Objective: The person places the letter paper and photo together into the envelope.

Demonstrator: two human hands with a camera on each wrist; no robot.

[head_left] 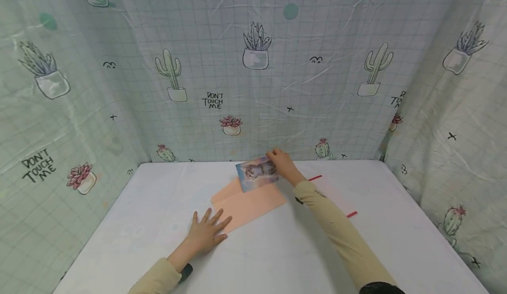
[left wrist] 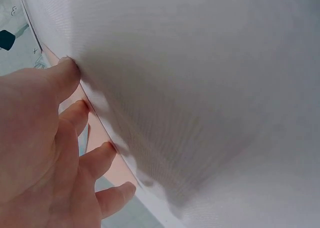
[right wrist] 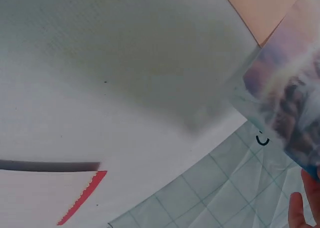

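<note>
A peach envelope (head_left: pixel 253 208) lies on the white table, its pointed flap spread toward the back left. My left hand (head_left: pixel 204 234) rests at its lower left corner with the fingers spread. The left wrist view shows those fingertips (left wrist: pixel 110 148) along the edge of the peach paper (left wrist: pixel 118 170). With my right hand (head_left: pixel 282 164) I pinch the upper right corner of a glossy picture card (head_left: pixel 253 177), printed with a furry animal on a blue and purple ground. The card is tilted above the flap and overlaps the envelope's top. At the right wrist view's corner, fingers (right wrist: pixel 310 193) meet the card's edge.
Right of the envelope lies a pale flat piece (head_left: pixel 332 192) with a red strip (head_left: pixel 352 214) at its near end and another at its far end, partly behind my right sleeve (head_left: pixel 336 228). A cactus-print curtain (head_left: pixel 257 91) hangs behind the table and along both sides.
</note>
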